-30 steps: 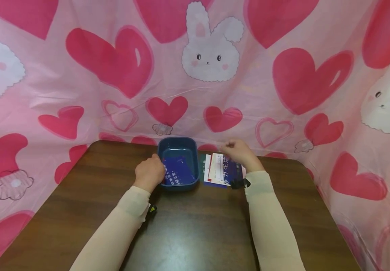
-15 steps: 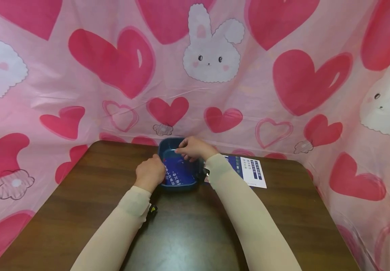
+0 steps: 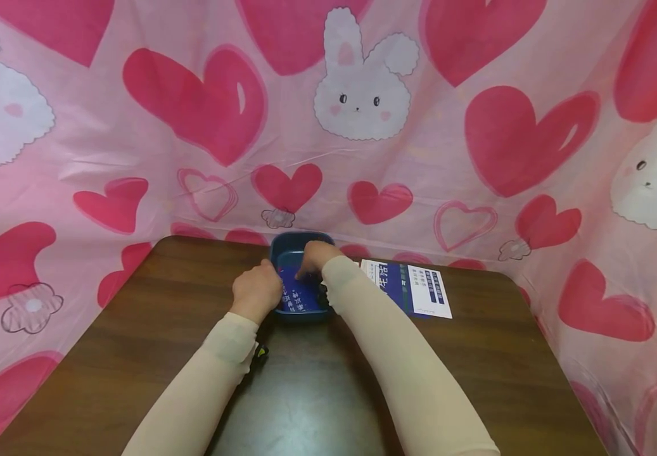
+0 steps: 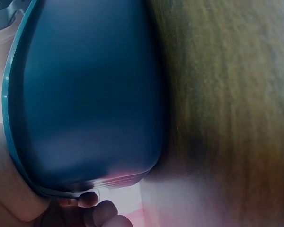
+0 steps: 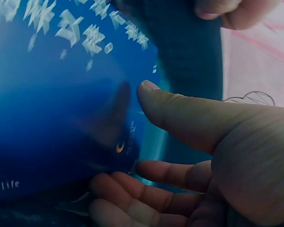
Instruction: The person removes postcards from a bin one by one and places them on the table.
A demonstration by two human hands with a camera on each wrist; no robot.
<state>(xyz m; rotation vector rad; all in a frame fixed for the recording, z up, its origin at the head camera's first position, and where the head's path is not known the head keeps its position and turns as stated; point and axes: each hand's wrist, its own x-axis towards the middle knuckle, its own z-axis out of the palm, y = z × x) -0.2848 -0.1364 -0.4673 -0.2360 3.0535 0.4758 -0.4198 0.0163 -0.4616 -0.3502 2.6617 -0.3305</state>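
A dark blue box [image 3: 289,243] stands near the far edge of the table, and a blue card [image 3: 301,299] with white writing lies in it. My left hand [image 3: 256,291] grips the box's left rim; in the left wrist view the box wall [image 4: 90,94] fills much of the picture, with fingertips at its end. My right hand [image 3: 318,257] reaches into the box. In the right wrist view its thumb and fingers [image 5: 146,194] are apart at the edge of the blue card [image 5: 61,118], and nothing is seen held between them.
Several blue and white printed cards [image 3: 405,288] lie overlapping on the table right of the box, partly hidden by the right sleeve. The brown wooden table [image 3: 305,392] meets a pink curtain [image 3: 385,158] with hearts and rabbits at its back and sides.
My right hand has come left from the cards on the table and down into the box. The left hand keeps its hold on the rim.
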